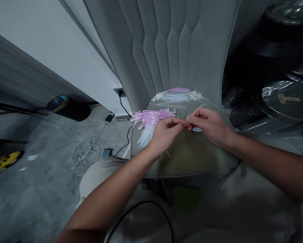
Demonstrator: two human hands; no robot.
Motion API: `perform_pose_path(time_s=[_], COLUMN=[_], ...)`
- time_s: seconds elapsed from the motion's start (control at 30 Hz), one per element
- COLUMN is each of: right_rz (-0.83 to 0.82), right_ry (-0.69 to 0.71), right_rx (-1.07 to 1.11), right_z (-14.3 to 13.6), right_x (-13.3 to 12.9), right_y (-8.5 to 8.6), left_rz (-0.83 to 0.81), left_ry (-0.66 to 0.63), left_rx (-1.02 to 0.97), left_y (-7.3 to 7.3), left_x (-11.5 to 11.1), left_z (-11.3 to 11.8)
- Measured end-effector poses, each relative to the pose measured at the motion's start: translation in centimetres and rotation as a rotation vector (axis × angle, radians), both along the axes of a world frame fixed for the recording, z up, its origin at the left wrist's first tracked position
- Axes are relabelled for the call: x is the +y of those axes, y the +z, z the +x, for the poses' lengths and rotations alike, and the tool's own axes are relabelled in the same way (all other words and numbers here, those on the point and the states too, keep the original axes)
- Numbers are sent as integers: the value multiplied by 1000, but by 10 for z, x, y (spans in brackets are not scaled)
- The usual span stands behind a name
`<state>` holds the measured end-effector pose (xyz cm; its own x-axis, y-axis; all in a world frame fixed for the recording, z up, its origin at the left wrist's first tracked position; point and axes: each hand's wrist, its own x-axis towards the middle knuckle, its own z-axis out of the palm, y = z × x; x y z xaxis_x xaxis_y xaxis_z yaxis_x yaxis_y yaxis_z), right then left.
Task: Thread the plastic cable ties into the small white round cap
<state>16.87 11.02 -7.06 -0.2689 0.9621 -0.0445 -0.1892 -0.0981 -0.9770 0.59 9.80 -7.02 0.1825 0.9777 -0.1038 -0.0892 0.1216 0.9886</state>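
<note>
Over the seat of a grey padded chair (204,158), my two hands meet at the fingertips. My right hand (208,123) is closed on a thin white plastic stick (198,108), which slants up past the fingers. My left hand (168,131) pinches at a tiny pale piece by the right fingertips; it is too small to make out. Left of my hands lies a pile of pink sticks (151,116) with white ends, and pale white sticks (146,135) fan out below it. Behind my hands is another bundle of pale sticks (175,97). A white round item (197,129) is partly hidden under my right hand.
The chair's backrest (171,44) rises behind the seat. On the floor at left are a coiled cable (90,145) and a dark cylinder (69,107). A plug (120,91) sits in a wall socket. Wrapped dark round objects (280,101) stand at right.
</note>
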Motion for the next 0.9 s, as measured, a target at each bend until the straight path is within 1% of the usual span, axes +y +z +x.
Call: perform_pose_path(time_s=[0.17, 0.4, 0.67, 0.9], right_rz=[-1, 12, 36, 78], right_ry=[-6, 1, 0, -1], right_rx=[-8, 0, 5, 16], right_z=[0, 1, 0, 0], right_x=[0, 0, -1, -1], right_y=[0, -3, -4, -8], left_rz=[-3, -7, 35, 20], left_ry=[0, 0, -24, -20], left_rx=[-1, 4, 17, 7], left_y=[-1, 4, 1, 2], left_x=[0, -2, -2, -3], left_z=[0, 2, 0, 0])
